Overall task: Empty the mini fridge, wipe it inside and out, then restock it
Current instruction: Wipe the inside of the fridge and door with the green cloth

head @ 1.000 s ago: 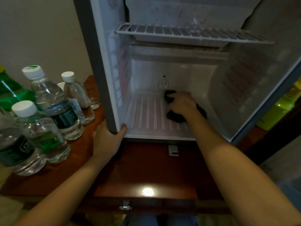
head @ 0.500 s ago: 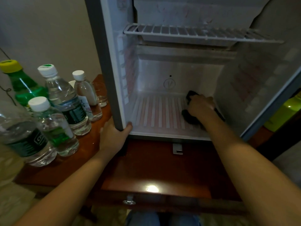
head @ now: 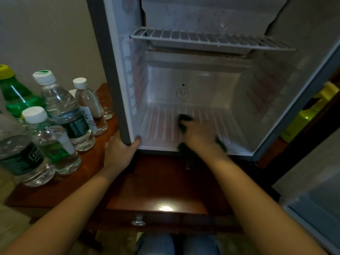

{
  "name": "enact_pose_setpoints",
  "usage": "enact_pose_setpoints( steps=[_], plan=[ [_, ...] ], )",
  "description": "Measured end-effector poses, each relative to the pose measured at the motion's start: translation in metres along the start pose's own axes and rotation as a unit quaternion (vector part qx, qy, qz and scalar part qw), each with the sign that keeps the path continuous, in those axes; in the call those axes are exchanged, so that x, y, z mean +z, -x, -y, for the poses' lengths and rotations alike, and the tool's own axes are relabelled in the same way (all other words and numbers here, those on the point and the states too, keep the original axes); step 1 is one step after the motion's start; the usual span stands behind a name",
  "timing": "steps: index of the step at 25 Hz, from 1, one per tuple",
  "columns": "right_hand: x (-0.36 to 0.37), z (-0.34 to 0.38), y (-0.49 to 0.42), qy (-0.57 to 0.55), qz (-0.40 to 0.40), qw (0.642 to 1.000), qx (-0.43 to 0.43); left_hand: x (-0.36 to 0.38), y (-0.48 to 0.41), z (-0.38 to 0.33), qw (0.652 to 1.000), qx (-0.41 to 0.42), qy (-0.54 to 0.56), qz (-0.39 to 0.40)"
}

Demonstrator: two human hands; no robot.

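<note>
Wiping inside the emptied fridge (head: 202, 85): right hand (head: 199, 137), blurred, apparently closed on a dark cloth (head: 184, 119) on its floor; left hand (head: 119, 153) gripping its left edge. Bottles (head: 62, 111) left of it. Next: walls, shelf.

Both my forearms bare, reaching forward and slightly inward. My left hand (head: 119, 151) sits lower and nearer me, fingers curled round an edge, thumb (head: 137, 140) hooked over the front of it, wrist straight. My right hand (head: 199, 134) is further out, palm down, fingers pressed flat and closed on what's under it. It's motion-blurred; individual fingers unclear.
</note>
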State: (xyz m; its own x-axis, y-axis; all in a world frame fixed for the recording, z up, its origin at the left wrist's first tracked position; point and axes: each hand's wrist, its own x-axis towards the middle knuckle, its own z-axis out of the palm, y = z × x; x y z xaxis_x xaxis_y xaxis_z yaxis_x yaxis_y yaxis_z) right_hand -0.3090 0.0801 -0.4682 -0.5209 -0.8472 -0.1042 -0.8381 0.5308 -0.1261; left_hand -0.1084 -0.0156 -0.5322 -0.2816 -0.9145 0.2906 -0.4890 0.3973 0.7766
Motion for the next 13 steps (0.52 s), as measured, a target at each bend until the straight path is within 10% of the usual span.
enact_pose_setpoints(
  steps=[4, 9, 13],
  plan=[
    [0.0, -0.034, 0.026, 0.061, -0.06, 0.981, 0.172, 0.0, 0.002, -0.003, 1.0, -0.005, 0.011, -0.006],
    [0.02, 0.077, 0.053, 0.021, -0.022, 0.993, -0.116, -0.005, 0.004, -0.006, 1.0, -0.01, 0.011, -0.006],
    [0.008, 0.086, -0.056, 0.04, -0.046, 0.99, -0.128, -0.005, 0.003, -0.006, 1.0, 0.007, 0.001, -0.006]
  ],
)
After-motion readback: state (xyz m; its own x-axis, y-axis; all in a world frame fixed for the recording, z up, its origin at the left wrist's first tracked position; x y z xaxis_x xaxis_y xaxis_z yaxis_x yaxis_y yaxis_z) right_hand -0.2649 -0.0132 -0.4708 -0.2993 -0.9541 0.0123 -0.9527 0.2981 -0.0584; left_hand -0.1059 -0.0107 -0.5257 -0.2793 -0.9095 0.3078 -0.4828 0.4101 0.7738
